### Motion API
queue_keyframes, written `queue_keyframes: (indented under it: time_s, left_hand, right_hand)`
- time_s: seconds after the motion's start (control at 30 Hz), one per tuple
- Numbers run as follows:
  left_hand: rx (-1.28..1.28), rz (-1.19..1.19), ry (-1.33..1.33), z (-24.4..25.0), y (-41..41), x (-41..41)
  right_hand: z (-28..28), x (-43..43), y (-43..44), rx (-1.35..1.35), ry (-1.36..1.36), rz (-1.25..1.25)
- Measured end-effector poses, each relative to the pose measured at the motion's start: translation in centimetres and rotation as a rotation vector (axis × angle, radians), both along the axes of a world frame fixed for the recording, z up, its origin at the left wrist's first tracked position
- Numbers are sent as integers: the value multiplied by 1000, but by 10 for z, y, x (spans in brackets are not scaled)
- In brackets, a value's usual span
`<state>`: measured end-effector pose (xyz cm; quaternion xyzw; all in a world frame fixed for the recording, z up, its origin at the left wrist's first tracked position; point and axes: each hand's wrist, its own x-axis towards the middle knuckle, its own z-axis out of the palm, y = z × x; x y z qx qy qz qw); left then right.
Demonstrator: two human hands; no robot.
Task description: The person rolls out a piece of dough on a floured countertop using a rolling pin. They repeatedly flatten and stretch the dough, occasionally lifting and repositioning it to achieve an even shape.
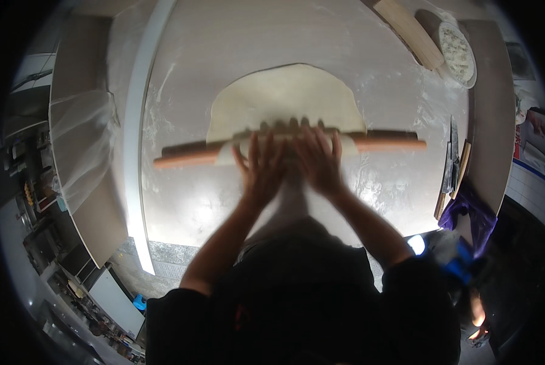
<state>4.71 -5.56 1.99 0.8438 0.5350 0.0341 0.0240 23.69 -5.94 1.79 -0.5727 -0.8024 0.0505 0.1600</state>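
Observation:
A wide sheet of pale dough (286, 93) lies on the floured worktop, its near part wrapped over the middle of a long wooden rolling pin (391, 144). The pin runs left to right, both bare ends sticking out of the dough. My left hand (263, 166) rests palm down on the wrapped part, fingers spread. Beside it my right hand (319, 159) lies the same way, with a small gap between the two. Neither hand's fingers curl around the pin. Hands and pin are blurred, and the pin's middle is hidden under dough.
A thick wooden piece (411, 34) and a white dish of flour (457, 57) are at the far right. Knives (450, 164) and a purple cloth (470, 214) sit along the right edge. A long white strip (138, 114) and clear plastic (83, 141) lie left.

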Motion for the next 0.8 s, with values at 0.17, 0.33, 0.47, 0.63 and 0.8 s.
queue_keyframes:
  time_s: [0.17,0.33,0.47,0.63,0.8]
  left_hand:
    - [112,91,-119,-12,85,8]
    - [318,211,-125,9,206,34]
    - [174,3,14,-7,64,1]
    - [224,54,-3,-7,51,18]
    - [195,367,-341,23,219,44]
  right_hand:
    - [-2,-3,82,47,-115,-55]
    - [20,6,202,141,2,-313]
    - [-3,18,70,49,-91,-50]
    - [18,24,45,-58,-36,-83]
    - [24,26,218,141,24,-333]
